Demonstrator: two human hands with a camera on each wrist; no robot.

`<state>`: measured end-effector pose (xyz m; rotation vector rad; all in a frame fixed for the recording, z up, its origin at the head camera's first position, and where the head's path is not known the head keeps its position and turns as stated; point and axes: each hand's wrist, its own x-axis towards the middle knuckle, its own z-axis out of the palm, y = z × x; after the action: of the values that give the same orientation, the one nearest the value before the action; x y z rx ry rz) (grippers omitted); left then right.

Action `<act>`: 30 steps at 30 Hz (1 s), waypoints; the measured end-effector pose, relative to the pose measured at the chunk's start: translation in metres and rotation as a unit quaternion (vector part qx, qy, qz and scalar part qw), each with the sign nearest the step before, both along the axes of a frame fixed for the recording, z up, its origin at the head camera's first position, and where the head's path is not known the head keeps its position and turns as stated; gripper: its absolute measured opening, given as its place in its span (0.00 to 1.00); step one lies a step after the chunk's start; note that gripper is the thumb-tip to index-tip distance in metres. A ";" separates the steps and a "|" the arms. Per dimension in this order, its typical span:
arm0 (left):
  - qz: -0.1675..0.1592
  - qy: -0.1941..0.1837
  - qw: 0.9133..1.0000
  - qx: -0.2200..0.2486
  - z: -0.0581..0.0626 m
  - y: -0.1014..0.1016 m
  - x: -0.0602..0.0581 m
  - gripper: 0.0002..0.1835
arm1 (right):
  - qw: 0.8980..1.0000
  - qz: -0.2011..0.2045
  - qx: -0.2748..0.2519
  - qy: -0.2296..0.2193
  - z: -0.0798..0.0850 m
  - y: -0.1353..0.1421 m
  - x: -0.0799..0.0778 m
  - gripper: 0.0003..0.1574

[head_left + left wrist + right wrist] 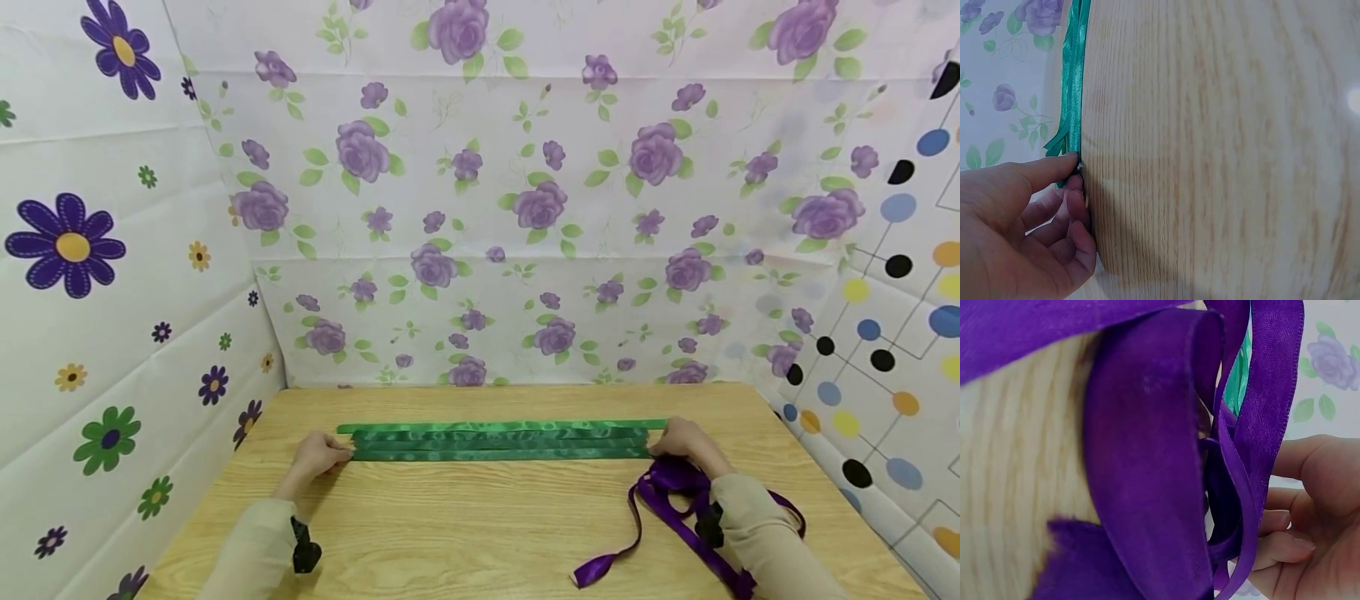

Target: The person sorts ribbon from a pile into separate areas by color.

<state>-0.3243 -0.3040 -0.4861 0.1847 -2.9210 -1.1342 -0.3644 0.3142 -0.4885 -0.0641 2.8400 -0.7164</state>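
Several lengths of green ribbon (495, 442) lie side by side across the wooden table, forming a flat band. At its left end my left hand (322, 452) pinches the lower strip between thumb and forefinger. The left wrist view shows that thumb and forefinger meeting on the green ribbon (1072, 81), with loose ends splaying beside them. My right hand (681, 438) grips the band's right end, its thumb and fingers bent at the ribbon's edge. A loose heap of purple ribbon (675, 479) lies just below this hand. In the right wrist view the purple ribbon (1147, 425) hides the fingertips.
The purple ribbon's tail (595, 570) trails toward the table's front, and another part runs under the right forearm. The wooden table (450, 525) ends at a flower-printed cloth (465, 208) behind. Patterned cloths also stand along the left and right sides.
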 end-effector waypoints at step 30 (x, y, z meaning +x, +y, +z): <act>0.029 0.018 0.999 0.024 0.018 0.004 0.004 0.23 | 0.997 0.001 -0.066 0.031 0.024 0.027 0.010 0.22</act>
<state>-0.3202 -0.3005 -0.4683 0.2439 -2.8386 -1.1880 -0.3544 0.3413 -0.4650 -0.1127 2.8472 -0.9148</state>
